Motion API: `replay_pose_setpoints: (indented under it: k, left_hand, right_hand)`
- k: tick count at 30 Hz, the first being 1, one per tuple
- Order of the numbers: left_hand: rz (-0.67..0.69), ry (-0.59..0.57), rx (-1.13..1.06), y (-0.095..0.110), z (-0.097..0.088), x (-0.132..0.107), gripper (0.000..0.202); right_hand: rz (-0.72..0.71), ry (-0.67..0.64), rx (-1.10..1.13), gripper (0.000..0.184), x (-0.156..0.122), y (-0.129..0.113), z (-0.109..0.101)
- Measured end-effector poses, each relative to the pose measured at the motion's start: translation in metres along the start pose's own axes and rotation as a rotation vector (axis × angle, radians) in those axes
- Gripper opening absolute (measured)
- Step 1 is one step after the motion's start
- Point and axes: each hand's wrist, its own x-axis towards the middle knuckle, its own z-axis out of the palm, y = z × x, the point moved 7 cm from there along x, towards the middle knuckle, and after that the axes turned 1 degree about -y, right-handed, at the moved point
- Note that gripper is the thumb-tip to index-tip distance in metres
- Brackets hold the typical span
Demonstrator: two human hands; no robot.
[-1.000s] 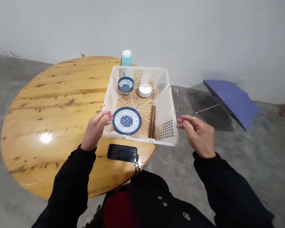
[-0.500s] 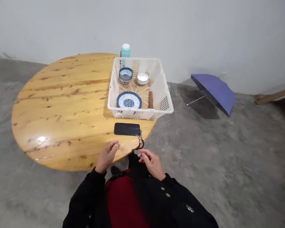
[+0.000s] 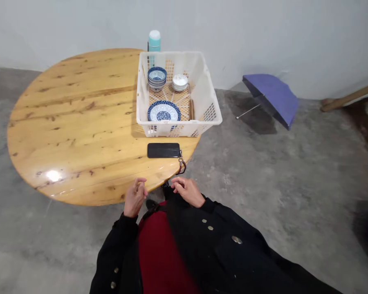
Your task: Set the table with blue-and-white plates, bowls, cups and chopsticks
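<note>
Change: a second ago both hands flanked the white plastic basket (image 3: pixel 204 86), the left by its near-left corner, the right off its right side; now both are back near the table edge, well apart from it.
Meaning: I read the basket as released and standing on its own; contents look to be in the same layout.
Left hand (image 3: pixel 135 197): fingers loosely curled, thumb not pressed on anything, holding nothing; at the near edge of the round wooden table (image 3: pixel 79 122). Contact with the edge: can't tell from my feed.
Right hand (image 3: pixel 188 192): half curled, thumb just below the index finger, grasping nothing; in front of the jacket, just below the phone strap (image 3: pixel 182 166).
Basket position: right part of the tabletop, its right side reaching past the table edge.
Basket load: blue-and-white bowls (image 3: pixel 157 79) stacked far left, small white dishes (image 3: pixel 180 83) stacked beside them, blue-rimmed plate (image 3: pixel 164 111) at the near side, wooden chopsticks (image 3: pixel 191 109) along the right. I can't tell if more plates lie under it.
Phone (image 3: pixel 163 150): flat on the table, between basket and hands, untouched.
Bottle (image 3: pixel 154 43): turquoise, white cap, upright behind the basket.
Umbrella (image 3: pixel 272 98): purple, unfurled on the floor at right.
</note>
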Motion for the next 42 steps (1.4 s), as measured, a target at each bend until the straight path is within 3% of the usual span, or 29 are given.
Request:
replay_pose_setpoints:
  k: [6,12,20,35,42]
  left_hand:
    - [0.025,0.042,-0.007,0.018,-0.015,0.017,0.044]
    - [0.055,0.011,0.063,0.043,-0.004,0.039,0.042]
    - [0.016,-0.104,0.068,0.044,0.017,0.054,0.041]
    - [0.009,-0.039,0.054,0.043,0.011,0.061,0.041]
    - [0.018,-0.043,0.083,0.067,0.012,0.067,0.043]
  right_hand:
    - [-0.077,-0.065,-0.027,0.026,0.03,-0.013,0.0]
    - [-0.087,-0.087,-0.08,0.026,0.056,-0.015,-0.014]
    - [-0.073,-0.037,-0.104,0.028,0.076,-0.008,-0.028]
    - [-0.111,-0.113,-0.238,0.028,0.093,-0.017,-0.027]
    - [-0.108,-0.109,-0.212,0.028,0.1,-0.024,-0.037]
